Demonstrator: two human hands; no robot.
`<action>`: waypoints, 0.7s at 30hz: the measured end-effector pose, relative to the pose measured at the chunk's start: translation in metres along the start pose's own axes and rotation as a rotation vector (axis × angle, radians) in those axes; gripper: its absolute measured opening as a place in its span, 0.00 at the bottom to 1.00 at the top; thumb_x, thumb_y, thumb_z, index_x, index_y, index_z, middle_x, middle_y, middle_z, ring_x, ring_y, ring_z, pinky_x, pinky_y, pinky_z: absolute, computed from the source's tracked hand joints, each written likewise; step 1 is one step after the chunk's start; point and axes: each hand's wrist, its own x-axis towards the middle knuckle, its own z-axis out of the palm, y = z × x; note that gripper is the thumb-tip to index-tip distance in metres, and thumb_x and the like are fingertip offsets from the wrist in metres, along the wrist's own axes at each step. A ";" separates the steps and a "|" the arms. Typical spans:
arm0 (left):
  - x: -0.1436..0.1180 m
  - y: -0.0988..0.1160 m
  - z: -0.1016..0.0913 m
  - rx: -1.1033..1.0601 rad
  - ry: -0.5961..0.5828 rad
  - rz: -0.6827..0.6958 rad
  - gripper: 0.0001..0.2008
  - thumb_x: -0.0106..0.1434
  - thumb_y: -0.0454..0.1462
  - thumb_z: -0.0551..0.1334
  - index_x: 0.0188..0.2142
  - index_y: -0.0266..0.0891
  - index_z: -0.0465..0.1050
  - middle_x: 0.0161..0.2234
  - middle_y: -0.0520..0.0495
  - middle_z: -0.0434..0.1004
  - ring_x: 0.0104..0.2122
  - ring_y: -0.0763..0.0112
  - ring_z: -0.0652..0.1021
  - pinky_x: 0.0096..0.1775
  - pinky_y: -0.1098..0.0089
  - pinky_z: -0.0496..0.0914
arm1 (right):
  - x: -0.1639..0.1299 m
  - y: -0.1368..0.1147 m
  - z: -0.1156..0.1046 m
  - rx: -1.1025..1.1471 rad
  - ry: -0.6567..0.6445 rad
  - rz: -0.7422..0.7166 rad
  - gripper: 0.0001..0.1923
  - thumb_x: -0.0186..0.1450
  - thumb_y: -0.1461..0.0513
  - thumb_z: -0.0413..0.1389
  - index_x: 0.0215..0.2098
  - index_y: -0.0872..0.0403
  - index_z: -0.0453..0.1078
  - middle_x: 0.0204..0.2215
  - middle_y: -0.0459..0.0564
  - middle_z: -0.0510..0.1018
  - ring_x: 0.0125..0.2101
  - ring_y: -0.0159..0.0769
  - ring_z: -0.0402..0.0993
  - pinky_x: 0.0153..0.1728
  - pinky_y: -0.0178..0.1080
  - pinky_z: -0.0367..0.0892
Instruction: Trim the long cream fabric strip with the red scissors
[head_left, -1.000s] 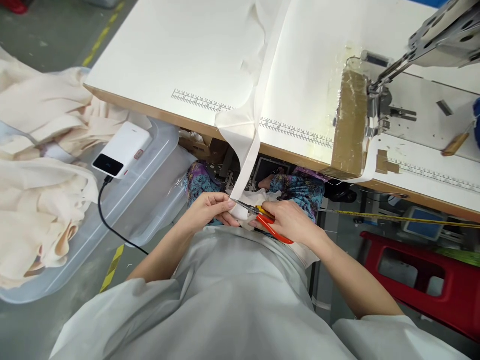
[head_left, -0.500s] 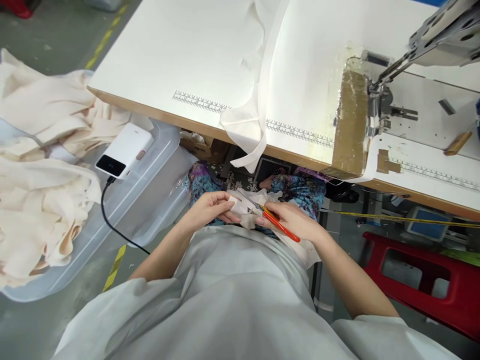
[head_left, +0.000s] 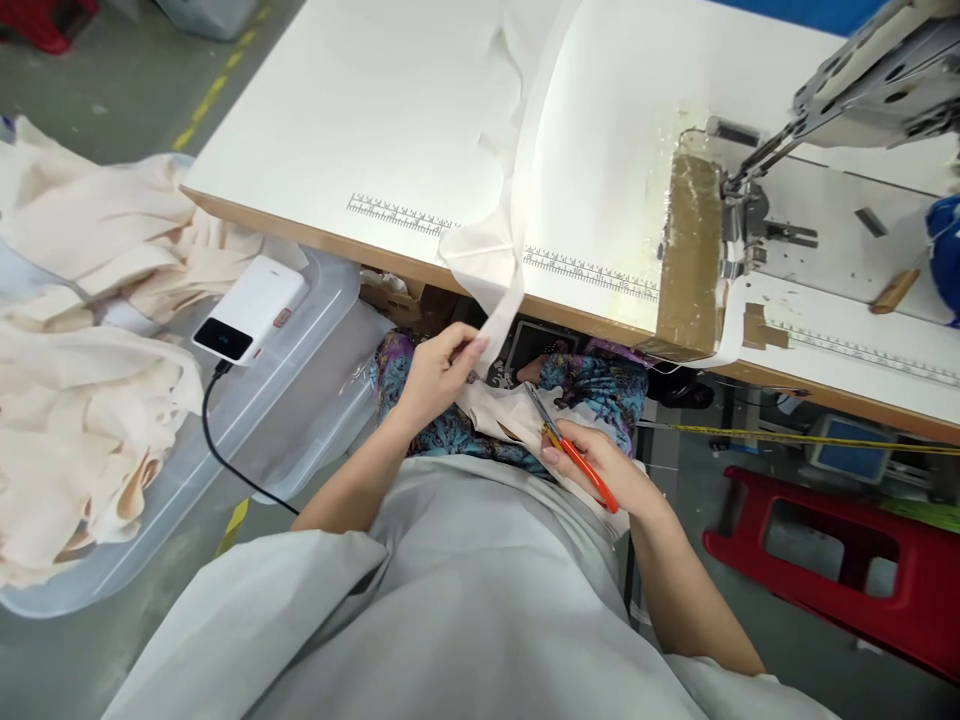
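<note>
My left hand (head_left: 442, 372) pinches the lower tip of a cream fabric strip (head_left: 484, 262) that hangs over the table's front edge. In my right hand (head_left: 600, 468) is a pair of scissors (head_left: 574, 458) with red-orange handles, its blades pointing up and to the left. Whether the blades are parted is hard to tell. Cream fabric pieces (head_left: 499, 412) lie across my lap between the two hands, under the scissors' tips.
A white sewing table (head_left: 360, 110) with printed rulers spans the front, a sewing machine (head_left: 757, 200) at its right. On the left stands a clear plastic bin (head_left: 300, 370) with cream fabric (head_left: 90, 400) and a white power bank (head_left: 251, 310). A red stool (head_left: 832, 560) is at right.
My left hand has left the lap fabric, moved up and taken the hanging strip's tip. My right hand has shifted slightly right and down with the scissors, away from the left hand.
</note>
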 end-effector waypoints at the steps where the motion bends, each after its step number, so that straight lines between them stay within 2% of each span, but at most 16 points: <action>1: -0.008 -0.014 -0.003 -0.009 0.021 -0.149 0.14 0.68 0.45 0.54 0.33 0.38 0.69 0.25 0.51 0.72 0.26 0.70 0.73 0.31 0.71 0.66 | -0.003 0.002 -0.001 0.022 0.011 0.002 0.24 0.65 0.43 0.51 0.26 0.51 0.54 0.22 0.41 0.58 0.24 0.30 0.54 0.25 0.34 0.53; 3: -0.031 -0.044 -0.013 0.076 0.095 -0.504 0.12 0.67 0.44 0.54 0.35 0.38 0.68 0.21 0.52 0.69 0.21 0.69 0.71 0.27 0.71 0.64 | -0.010 0.008 -0.002 0.068 0.020 0.018 0.22 0.66 0.44 0.50 0.27 0.52 0.56 0.23 0.43 0.61 0.25 0.31 0.57 0.26 0.35 0.55; 5: -0.057 -0.066 -0.024 0.153 0.122 -0.620 0.08 0.63 0.39 0.57 0.38 0.36 0.68 0.18 0.53 0.66 0.20 0.66 0.70 0.25 0.69 0.63 | -0.014 0.016 -0.001 0.112 0.017 0.044 0.22 0.67 0.44 0.48 0.28 0.52 0.58 0.24 0.44 0.63 0.25 0.32 0.60 0.26 0.35 0.56; 6: -0.069 -0.069 -0.029 0.183 0.123 -0.646 0.08 0.62 0.38 0.58 0.39 0.36 0.68 0.17 0.54 0.66 0.19 0.65 0.70 0.26 0.69 0.63 | -0.015 0.019 0.000 0.128 0.013 0.057 0.22 0.67 0.44 0.48 0.28 0.52 0.58 0.24 0.44 0.62 0.25 0.32 0.60 0.25 0.35 0.56; 8: -0.085 -0.058 -0.032 0.137 0.037 -0.625 0.10 0.62 0.39 0.58 0.41 0.36 0.69 0.18 0.53 0.67 0.20 0.65 0.71 0.27 0.68 0.66 | -0.014 0.024 0.003 0.139 0.016 0.069 0.22 0.67 0.44 0.48 0.28 0.52 0.57 0.23 0.43 0.61 0.24 0.32 0.60 0.25 0.35 0.56; 9: -0.088 -0.045 -0.030 0.043 -0.064 -0.594 0.11 0.64 0.41 0.57 0.42 0.37 0.70 0.20 0.52 0.70 0.21 0.66 0.73 0.28 0.69 0.68 | -0.013 0.025 0.005 0.133 0.019 0.072 0.22 0.67 0.44 0.49 0.28 0.52 0.57 0.23 0.43 0.61 0.24 0.31 0.59 0.25 0.35 0.55; 12: -0.080 0.005 -0.017 -0.407 -0.498 -0.436 0.19 0.68 0.47 0.53 0.50 0.38 0.69 0.31 0.46 0.77 0.28 0.67 0.77 0.31 0.70 0.71 | -0.007 0.019 0.006 0.083 0.026 0.074 0.23 0.66 0.43 0.50 0.27 0.52 0.56 0.22 0.41 0.58 0.23 0.31 0.57 0.24 0.35 0.54; 13: -0.073 0.019 -0.013 -0.460 -0.567 -0.398 0.19 0.68 0.47 0.54 0.50 0.38 0.69 0.32 0.47 0.77 0.29 0.68 0.77 0.30 0.71 0.71 | -0.006 0.016 0.005 0.066 0.020 0.071 0.23 0.66 0.43 0.50 0.27 0.52 0.56 0.21 0.41 0.57 0.23 0.30 0.56 0.24 0.35 0.53; 14: -0.067 0.031 -0.009 -0.441 -0.577 -0.352 0.17 0.67 0.47 0.56 0.47 0.39 0.71 0.32 0.47 0.76 0.28 0.70 0.76 0.29 0.73 0.69 | -0.005 0.011 0.003 0.051 0.011 0.068 0.24 0.65 0.42 0.50 0.26 0.52 0.56 0.21 0.41 0.57 0.23 0.30 0.55 0.24 0.34 0.52; 15: -0.060 0.039 -0.006 -0.363 -0.530 -0.294 0.15 0.65 0.47 0.59 0.42 0.39 0.73 0.32 0.48 0.75 0.27 0.72 0.75 0.28 0.74 0.67 | -0.005 0.007 0.000 0.037 0.001 0.063 0.24 0.65 0.42 0.50 0.26 0.52 0.55 0.21 0.41 0.56 0.23 0.30 0.54 0.24 0.34 0.51; 18: -0.047 0.045 -0.001 -0.106 -0.321 -0.091 0.13 0.63 0.44 0.62 0.29 0.37 0.74 0.36 0.47 0.72 0.24 0.79 0.68 0.28 0.74 0.64 | -0.006 -0.002 -0.009 -0.017 -0.021 0.051 0.25 0.65 0.42 0.49 0.24 0.52 0.53 0.21 0.40 0.55 0.23 0.29 0.52 0.23 0.34 0.50; 19: -0.044 0.044 -0.002 -0.091 -0.295 -0.062 0.14 0.63 0.44 0.62 0.28 0.36 0.74 0.39 0.45 0.72 0.23 0.80 0.66 0.28 0.74 0.64 | -0.007 -0.003 -0.012 -0.038 -0.026 0.048 0.25 0.65 0.42 0.49 0.24 0.52 0.52 0.21 0.40 0.54 0.23 0.29 0.51 0.23 0.34 0.49; 21: -0.041 0.042 -0.003 -0.172 -0.353 -0.137 0.15 0.64 0.46 0.60 0.29 0.36 0.73 0.37 0.45 0.75 0.19 0.82 0.65 0.25 0.75 0.63 | -0.006 -0.005 -0.015 -0.074 -0.049 0.039 0.25 0.65 0.42 0.49 0.24 0.52 0.52 0.20 0.40 0.54 0.23 0.29 0.50 0.23 0.34 0.49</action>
